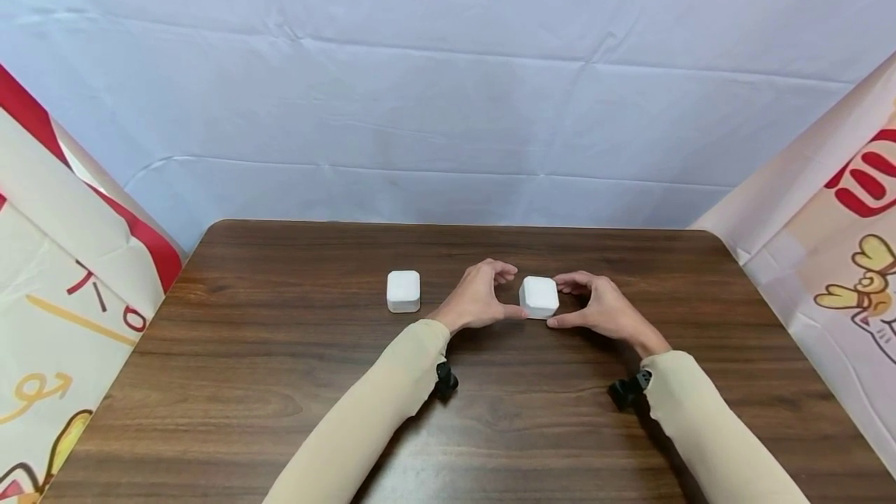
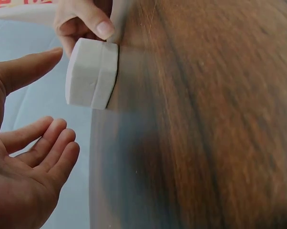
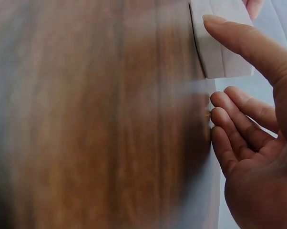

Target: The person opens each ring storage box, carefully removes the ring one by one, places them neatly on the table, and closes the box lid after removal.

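Observation:
A small white box [image 1: 538,297] with rounded corners stands on the wooden table between the two hands; a thin seam runs around its side in the left wrist view. My left hand [image 1: 483,294] is at its left, thumb tip near the front left corner, fingers spread apart from the thumb and gently bent. On the other side is my right hand [image 1: 598,306], its thumb [image 3: 234,36] overlapping the box's side in the right wrist view and its other fingers loosely bent beside the far right corner. Neither palm touches the box.
A second white box [image 1: 403,291] of similar shape stands on the table to the left of the left hand. The brown wooden table [image 1: 245,379] ends at a pale cloth backdrop [image 1: 420,99]. Printed cloths hang at the left and right sides.

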The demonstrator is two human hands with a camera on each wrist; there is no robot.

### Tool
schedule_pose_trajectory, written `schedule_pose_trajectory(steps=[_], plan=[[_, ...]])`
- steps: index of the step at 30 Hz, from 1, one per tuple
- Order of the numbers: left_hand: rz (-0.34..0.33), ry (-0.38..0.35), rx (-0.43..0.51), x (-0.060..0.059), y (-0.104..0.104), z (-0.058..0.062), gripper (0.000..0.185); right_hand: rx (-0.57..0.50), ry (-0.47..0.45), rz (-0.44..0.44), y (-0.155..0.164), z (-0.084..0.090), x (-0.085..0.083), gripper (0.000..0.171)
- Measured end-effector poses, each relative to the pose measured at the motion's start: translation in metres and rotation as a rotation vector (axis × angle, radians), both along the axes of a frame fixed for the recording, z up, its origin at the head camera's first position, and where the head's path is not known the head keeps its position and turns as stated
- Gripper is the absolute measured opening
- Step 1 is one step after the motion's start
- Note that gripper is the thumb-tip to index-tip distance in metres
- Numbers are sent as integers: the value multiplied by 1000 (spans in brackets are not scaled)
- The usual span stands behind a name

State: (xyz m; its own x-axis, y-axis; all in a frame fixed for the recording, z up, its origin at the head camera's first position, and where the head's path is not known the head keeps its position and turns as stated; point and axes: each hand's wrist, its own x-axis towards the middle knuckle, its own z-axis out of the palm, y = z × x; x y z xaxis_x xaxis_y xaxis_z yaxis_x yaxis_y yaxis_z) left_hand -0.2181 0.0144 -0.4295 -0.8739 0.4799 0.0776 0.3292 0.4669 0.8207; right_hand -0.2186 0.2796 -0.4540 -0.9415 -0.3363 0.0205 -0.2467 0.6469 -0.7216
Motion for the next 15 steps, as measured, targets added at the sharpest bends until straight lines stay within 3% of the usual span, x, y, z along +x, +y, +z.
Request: schedule_pose_trajectory(steps=[15], plan=[[4,25,-87,-3,16,-7,68,15,-6,47,-8,1,-4,71]])
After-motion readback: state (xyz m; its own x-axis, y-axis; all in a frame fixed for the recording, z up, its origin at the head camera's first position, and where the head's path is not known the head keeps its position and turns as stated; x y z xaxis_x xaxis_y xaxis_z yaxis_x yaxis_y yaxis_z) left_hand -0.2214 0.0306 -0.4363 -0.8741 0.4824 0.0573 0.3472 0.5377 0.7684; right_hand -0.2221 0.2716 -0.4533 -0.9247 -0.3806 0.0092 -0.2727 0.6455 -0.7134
